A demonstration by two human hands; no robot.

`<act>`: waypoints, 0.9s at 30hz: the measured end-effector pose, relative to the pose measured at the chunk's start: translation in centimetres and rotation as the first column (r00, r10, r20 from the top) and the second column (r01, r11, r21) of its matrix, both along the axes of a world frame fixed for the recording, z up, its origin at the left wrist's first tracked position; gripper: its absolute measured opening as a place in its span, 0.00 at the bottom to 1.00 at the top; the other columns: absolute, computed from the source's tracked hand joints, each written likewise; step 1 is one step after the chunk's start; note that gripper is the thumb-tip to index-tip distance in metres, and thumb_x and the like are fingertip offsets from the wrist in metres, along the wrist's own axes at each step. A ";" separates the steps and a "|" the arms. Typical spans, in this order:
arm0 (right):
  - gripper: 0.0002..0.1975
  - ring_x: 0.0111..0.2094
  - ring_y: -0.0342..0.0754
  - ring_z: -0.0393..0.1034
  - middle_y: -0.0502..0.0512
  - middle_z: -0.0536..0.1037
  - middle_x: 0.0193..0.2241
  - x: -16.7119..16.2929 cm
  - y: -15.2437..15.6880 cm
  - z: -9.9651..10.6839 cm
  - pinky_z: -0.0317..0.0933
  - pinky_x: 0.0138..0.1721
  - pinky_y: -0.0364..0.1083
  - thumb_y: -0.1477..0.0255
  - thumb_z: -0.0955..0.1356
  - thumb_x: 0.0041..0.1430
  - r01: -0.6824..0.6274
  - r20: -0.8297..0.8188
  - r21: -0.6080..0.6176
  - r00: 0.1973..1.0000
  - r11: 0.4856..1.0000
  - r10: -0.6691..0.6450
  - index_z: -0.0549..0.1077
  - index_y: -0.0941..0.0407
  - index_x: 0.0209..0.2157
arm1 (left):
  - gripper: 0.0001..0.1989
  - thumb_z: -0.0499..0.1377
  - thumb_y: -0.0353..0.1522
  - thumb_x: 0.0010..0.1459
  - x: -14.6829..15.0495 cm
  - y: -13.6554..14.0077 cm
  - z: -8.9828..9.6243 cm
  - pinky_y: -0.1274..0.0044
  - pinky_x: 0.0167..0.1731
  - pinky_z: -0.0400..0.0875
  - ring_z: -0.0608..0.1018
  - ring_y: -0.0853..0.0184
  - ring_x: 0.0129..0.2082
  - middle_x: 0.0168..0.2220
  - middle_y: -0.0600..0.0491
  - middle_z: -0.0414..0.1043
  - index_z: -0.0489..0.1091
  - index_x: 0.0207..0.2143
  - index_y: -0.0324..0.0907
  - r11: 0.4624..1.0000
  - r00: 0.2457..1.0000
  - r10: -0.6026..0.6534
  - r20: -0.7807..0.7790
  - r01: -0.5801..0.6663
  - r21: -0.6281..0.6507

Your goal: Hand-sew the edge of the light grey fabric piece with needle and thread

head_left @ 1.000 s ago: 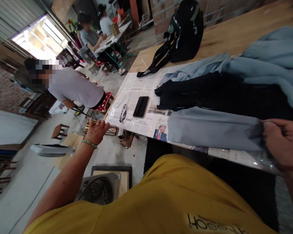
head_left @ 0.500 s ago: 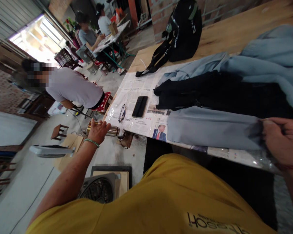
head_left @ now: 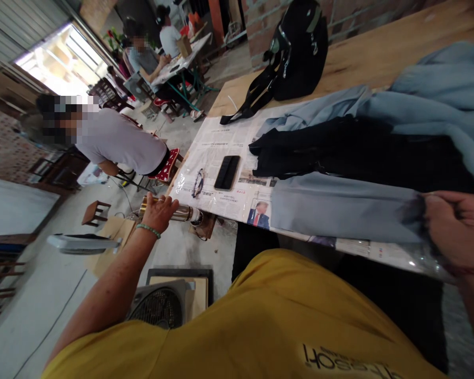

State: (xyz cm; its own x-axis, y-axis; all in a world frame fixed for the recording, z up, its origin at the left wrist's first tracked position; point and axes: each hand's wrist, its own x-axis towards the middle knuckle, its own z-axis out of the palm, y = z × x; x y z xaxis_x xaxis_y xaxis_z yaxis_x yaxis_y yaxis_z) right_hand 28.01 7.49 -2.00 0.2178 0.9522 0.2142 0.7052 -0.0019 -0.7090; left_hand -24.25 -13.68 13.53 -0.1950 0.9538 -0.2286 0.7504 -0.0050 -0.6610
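Observation:
My left hand [head_left: 160,213], with a green bead bracelet at the wrist, is closed around one end of a shiny gold flask [head_left: 184,212] beside the table. The flask's far end is by a white-and-dark item, and my fingers hide part of it. At the right edge, my right hand [head_left: 460,226] pinches the end of a flat grey cloth piece [head_left: 339,208] lying along the table's near edge. Black cloth [head_left: 339,147] lies just beyond it, and a blue-grey cloth heap [head_left: 438,89] is behind that.
A phone [head_left: 227,172] and a beaded loop [head_left: 198,183] lie on the newspaper-covered table [head_left: 217,139]. A black bag [head_left: 304,52] stands farther back. A box fan [head_left: 160,305] is on the floor near me. A person [head_left: 118,139] sits at the left; others sit farther off.
Almost nothing differs. Both hands keep their places on the flask and the grey cloth piece; the seated person's head at the left has shifted slightly.

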 end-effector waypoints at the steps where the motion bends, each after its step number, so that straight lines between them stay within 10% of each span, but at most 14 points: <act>1: 0.21 0.21 0.44 0.61 0.52 0.71 0.22 0.0 0.0 0.1 0.54 0.23 0.42 0.60 0.62 0.51 -0.001 -0.006 -0.002 1.000 1.000 0.001 0.77 0.56 0.41 | 0.23 0.48 0.17 0.50 0.0 0.0 0.1 0.47 0.51 0.47 0.70 0.51 0.46 0.42 0.42 0.69 0.66 0.46 0.41 1.000 1.000 -0.003 -0.010 0.003 -0.004; 27: 0.21 0.20 0.43 0.60 0.52 0.70 0.22 -0.2 -0.1 0.5 0.53 0.23 0.42 0.61 0.62 0.52 -0.016 -0.009 -0.024 1.000 1.000 0.016 0.77 0.57 0.40 | 0.23 0.49 0.19 0.49 -0.5 -0.3 -0.7 0.47 0.51 0.48 0.70 0.50 0.46 0.43 0.42 0.68 0.64 0.48 0.41 1.000 1.000 0.024 0.020 -0.024 0.017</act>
